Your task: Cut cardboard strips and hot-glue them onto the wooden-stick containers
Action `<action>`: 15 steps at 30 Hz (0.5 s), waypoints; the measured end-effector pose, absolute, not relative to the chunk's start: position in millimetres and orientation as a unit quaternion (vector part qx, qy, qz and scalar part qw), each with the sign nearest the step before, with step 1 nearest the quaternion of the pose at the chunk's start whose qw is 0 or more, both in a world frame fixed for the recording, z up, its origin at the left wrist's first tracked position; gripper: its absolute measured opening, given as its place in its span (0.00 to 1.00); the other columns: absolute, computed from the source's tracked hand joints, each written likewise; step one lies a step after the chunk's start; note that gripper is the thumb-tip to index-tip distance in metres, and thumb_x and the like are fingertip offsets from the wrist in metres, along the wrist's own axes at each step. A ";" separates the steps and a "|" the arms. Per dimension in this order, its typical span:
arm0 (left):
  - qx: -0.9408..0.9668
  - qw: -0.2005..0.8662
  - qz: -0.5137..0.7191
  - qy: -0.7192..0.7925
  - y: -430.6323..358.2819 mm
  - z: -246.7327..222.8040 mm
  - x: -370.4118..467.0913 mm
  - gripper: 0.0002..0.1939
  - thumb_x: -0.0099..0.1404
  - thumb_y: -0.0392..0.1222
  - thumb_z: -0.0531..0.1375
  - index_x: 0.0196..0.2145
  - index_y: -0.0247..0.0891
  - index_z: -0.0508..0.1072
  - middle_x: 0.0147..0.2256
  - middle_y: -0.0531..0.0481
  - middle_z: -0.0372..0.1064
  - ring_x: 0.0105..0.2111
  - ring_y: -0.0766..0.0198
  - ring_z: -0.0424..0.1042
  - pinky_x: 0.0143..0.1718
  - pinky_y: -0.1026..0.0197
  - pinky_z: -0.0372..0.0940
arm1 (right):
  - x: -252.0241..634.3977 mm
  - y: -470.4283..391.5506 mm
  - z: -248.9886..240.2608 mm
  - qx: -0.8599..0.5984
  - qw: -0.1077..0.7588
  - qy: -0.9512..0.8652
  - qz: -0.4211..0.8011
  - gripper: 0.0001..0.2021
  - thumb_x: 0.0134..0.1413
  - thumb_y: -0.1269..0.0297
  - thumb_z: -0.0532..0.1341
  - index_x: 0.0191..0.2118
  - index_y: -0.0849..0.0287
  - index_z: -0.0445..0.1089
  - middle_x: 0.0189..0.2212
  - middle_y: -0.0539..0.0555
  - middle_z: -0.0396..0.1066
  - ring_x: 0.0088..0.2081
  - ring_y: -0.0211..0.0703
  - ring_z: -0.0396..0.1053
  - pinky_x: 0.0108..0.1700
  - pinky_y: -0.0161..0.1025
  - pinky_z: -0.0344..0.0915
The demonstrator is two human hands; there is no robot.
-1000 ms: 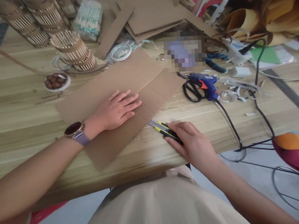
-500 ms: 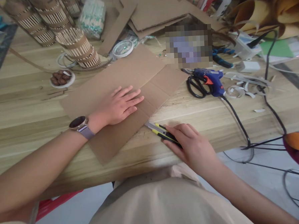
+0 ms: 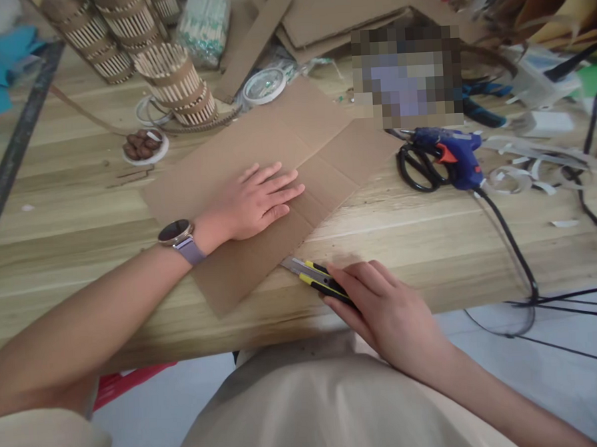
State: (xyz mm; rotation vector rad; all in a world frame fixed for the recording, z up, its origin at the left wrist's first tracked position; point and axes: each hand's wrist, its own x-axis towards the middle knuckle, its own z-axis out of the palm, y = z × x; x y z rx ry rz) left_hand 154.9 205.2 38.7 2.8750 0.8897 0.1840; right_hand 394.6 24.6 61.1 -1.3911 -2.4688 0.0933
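Note:
A creased sheet of brown cardboard [image 3: 254, 142] lies aslant on the wooden table. My left hand [image 3: 262, 202], a watch on its wrist, rests flat on the sheet with its fingers spread. In my right hand [image 3: 382, 299] is a yellow and black utility knife [image 3: 324, 282], held by its handle with the fingers wrapped round it. Its blade is out and points left; the tip is at the sheet's near right edge. Whether the tip touches the cardboard I cannot tell.
Right of the sheet lie a blue glue gun [image 3: 450, 155] and black-handled scissors [image 3: 420, 168]. Behind it are a tape roll [image 3: 264, 86], a stick-and-cardboard cylinder [image 3: 181, 83] and more cardboard [image 3: 337, 14]. A small dish of brown nuggets [image 3: 144, 146] stands at the left.
The knife has moved left and toward me along the sheet's near edge. My left hand stays flat on the cardboard. The whole view has shifted a little.

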 end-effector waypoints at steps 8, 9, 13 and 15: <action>0.951 0.062 0.051 0.297 203.2 42.7 156.8 0.26 0.78 0.52 0.44 0.69 0.48 0.58 0.70 0.48 0.54 0.70 0.46 0.49 0.68 0.35 0.45 | 388.3 19.9 60.6 -0.452 0.156 -0.878 0.029 0.17 0.72 0.59 0.50 0.51 0.66 0.71 0.33 0.56 0.73 0.34 0.45 0.72 0.33 0.40 0.71; 0.951 0.062 0.052 0.298 203.1 42.9 156.9 0.26 0.78 0.52 0.44 0.69 0.48 0.58 0.70 0.48 0.54 0.70 0.46 0.49 0.68 0.36 0.45 | 387.1 19.1 60.9 -0.447 0.154 -0.881 0.031 0.18 0.72 0.59 0.50 0.51 0.65 0.71 0.33 0.56 0.73 0.34 0.45 0.72 0.33 0.40 0.71; 0.950 0.062 0.055 0.301 203.6 42.5 156.9 0.25 0.78 0.52 0.44 0.69 0.48 0.59 0.70 0.47 0.54 0.70 0.47 0.49 0.68 0.36 0.45 | 377.5 21.2 62.2 -0.439 0.139 -0.887 0.025 0.16 0.72 0.59 0.50 0.50 0.63 0.71 0.33 0.56 0.73 0.35 0.45 0.72 0.33 0.40 0.71; 0.951 0.063 0.054 0.299 204.2 42.1 156.6 0.26 0.78 0.52 0.44 0.69 0.48 0.58 0.70 0.48 0.53 0.71 0.47 0.48 0.68 0.37 0.45 | 373.8 22.3 62.4 -0.433 0.139 -0.891 0.021 0.16 0.72 0.59 0.50 0.49 0.63 0.71 0.32 0.56 0.73 0.34 0.45 0.71 0.33 0.41 0.70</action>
